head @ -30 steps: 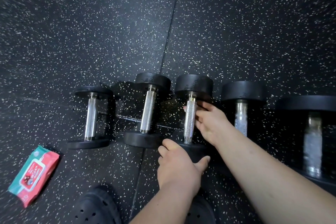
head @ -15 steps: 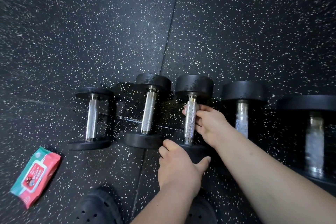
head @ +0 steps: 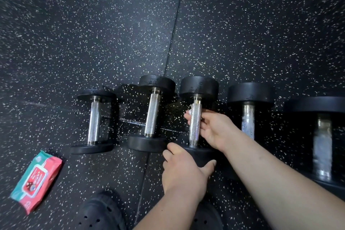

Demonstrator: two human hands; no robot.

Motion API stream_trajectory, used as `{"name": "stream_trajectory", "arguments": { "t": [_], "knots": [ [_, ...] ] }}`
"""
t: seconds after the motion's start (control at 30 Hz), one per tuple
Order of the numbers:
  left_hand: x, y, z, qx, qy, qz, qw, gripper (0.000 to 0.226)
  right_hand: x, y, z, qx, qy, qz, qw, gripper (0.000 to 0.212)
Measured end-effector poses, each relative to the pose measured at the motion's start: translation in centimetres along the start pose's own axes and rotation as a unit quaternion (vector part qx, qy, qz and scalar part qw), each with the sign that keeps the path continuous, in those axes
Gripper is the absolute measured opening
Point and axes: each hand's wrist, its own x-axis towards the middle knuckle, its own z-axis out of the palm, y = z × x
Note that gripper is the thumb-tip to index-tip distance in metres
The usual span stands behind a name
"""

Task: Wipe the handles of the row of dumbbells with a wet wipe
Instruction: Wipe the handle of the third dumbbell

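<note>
- Open speckled floor (head: 242, 24) is seen far of the dumbbell row (head: 250, 92).
- Narrow gaps between handles (head: 152, 114) are hemmed by black end weights (head: 147, 144).
- Near left is occupied by a wipe pack (head: 36, 180) and shoe (head: 100, 213).

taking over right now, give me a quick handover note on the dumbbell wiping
The left grip holds the near head of the third dumbbell.
The right grip has its fingers curled round that dumbbell's handle. A white bit at the fingertips may be the wipe; hard to tell.
Five dumbbells lie in a row on the floor, with the wipe pack at far left.
Done: unclear. The fourth dumbbell and fifth dumbbell have blotchy handles; the first dumbbell and second dumbbell have shiny ones.
Left: finish this handle, then any unwiped.
</note>
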Motion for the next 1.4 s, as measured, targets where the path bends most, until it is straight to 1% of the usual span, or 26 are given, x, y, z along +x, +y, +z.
{"name": "stream_trajectory", "arguments": {
  "t": [0.07, 0.13, 0.3, 0.37, 0.4, 0.53, 0.57, 0.63, 0.7, 0.77, 0.83, 0.9, 0.93, 0.97, 1.0, 1.07, 1.17, 1.3, 1.4],
  "knots": [
    [0.0, 0.0, 0.0, 0.0, -0.001, -0.001, 1.0, 0.113, 0.0, -0.4, 0.2, 0.004, -0.018, 0.021, 1.0, 0.035],
    [0.0, 0.0, -0.1, 0.002, -0.002, 0.0, 1.0, 0.112, -0.1, -0.6, 0.1, -0.005, -0.014, 0.019, 1.0, 0.034],
    [0.0, 0.0, -0.1, 0.005, 0.0, 0.003, 1.0, 0.111, -0.1, -1.3, -1.3, -0.096, 0.075, -0.049, 0.991, 0.023],
    [0.0, 0.0, 0.0, 0.007, -0.001, 0.001, 1.0, 0.113, 0.1, -1.5, -1.5, -0.113, 0.09, -0.06, 0.988, 0.02],
    [0.0, 0.0, 0.0, 0.007, 0.0, 0.0, 1.0, 0.113, 0.2, -1.6, -1.3, -0.106, 0.084, -0.05, 0.99, 0.021],
    [0.0, 0.0, 0.0, 0.012, -0.001, -0.005, 1.0, 0.112, 0.1, -1.3, -0.2, -0.064, -0.004, 0.04, 0.997, 0.032],
    [-0.1, 0.1, -0.1, 0.013, -0.002, -0.004, 1.0, 0.112, 0.0, -1.3, -0.1, -0.06, -0.014, 0.048, 0.997, 0.033],
    [-0.1, 0.1, -0.1, 0.012, -0.003, -0.001, 1.0, 0.111, -0.2, -1.7, -0.3, -0.071, -0.009, 0.033, 0.997, 0.03],
    [0.0, 0.1, -0.1, 0.013, -0.002, 0.0, 1.0, 0.112, -0.7, -2.1, -0.5, -0.123, 0.034, -0.017, 0.992, 0.021],
    [0.0, 0.0, -0.1, 0.013, -0.003, -0.003, 1.0, 0.114, -1.6, -2.4, -0.6, -0.189, 0.07, -0.074, 0.977, 0.018],
    [0.0, 0.0, -0.1, 0.013, -0.003, -0.004, 1.0, 0.115, -2.5, -2.2, -0.6, -0.267, 0.082, -0.124, 0.952, 0.021],
    [0.0, 0.0, -0.1, 0.01, -0.004, -0.004, 1.0, 0.115, -2.8, -1.8, -0.9, -0.368, 0.098, -0.172, 0.909, 0.015],
    [0.0, 0.0, -0.1, 0.007, -0.005, -0.003, 1.0, 0.114, -2.9, -1.6, -1.0, -0.406, 0.106, -0.192, 0.887, 0.018],
    [0.0, 0.0, -0.1, 0.004, -0.005, -0.003, 1.0, 0.113, -3.1, -1.5, -1.0, -0.431, 0.115, -0.209, 0.87, 0.022],
    [0.0, 0.0, -0.1, 0.003, -0.005, -0.003, 1.0, 0.112, -3.2, -1.6, -1.1, -0.452, 0.124, -0.229, 0.853, 0.021],
    [0.0, 0.0, -0.1, 0.002, -0.003, -0.002, 1.0, 0.112, -3.5, -1.8, -1.1, -0.498, 0.13, -0.273, 0.813, 0.013],
    [0.0, 0.0, -0.1, -0.002, -0.002, 0.0, 1.0, 0.109, -3.8, -1.5, -1.1, -0.542, 0.123, -0.34, 0.759, 0.007],
    [-0.1, 0.0, -0.1, -0.007, 0.001, 0.005, 1.0, 0.101, -3.5, -0.3, -1.6, -0.594, 0.111, -0.44, 0.665, 0.005],
    [-0.1, 0.0, -0.1, -0.007, 0.003, 0.007, 1.0, 0.1, -3.3, 0.0, -1.7, -0.604, 0.089, -0.509, 0.607, 0.005]
  ]
}}
